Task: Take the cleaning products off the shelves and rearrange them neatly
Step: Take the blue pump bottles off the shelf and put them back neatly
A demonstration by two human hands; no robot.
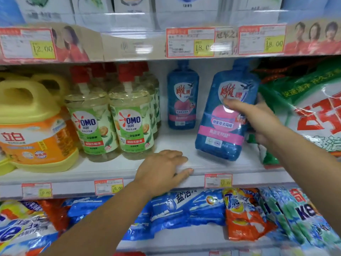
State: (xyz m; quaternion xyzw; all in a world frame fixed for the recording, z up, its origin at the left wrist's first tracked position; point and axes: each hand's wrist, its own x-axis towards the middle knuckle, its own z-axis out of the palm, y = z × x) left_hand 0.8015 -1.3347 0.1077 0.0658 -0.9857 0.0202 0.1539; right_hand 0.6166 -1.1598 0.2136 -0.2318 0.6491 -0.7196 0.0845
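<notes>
Blue bottle (221, 133) tilts in the grip of my right hand (258, 119); I should stand it upright, label forward, just beside the rear bottle (182, 97).

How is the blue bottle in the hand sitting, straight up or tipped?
Tipped. The blue bottle leans, top to the right, gripped by the right hand, unlike the upright second bottle behind it.

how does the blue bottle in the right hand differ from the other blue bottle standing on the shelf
The held blue bottle tilts, top leaning right; the rear blue bottle stands upright. The right hand grips the held one; nothing touches the rear one. The held one is near the front of the shelf, the rear one deeper in. Both have blue bodies and pink labels.
</notes>
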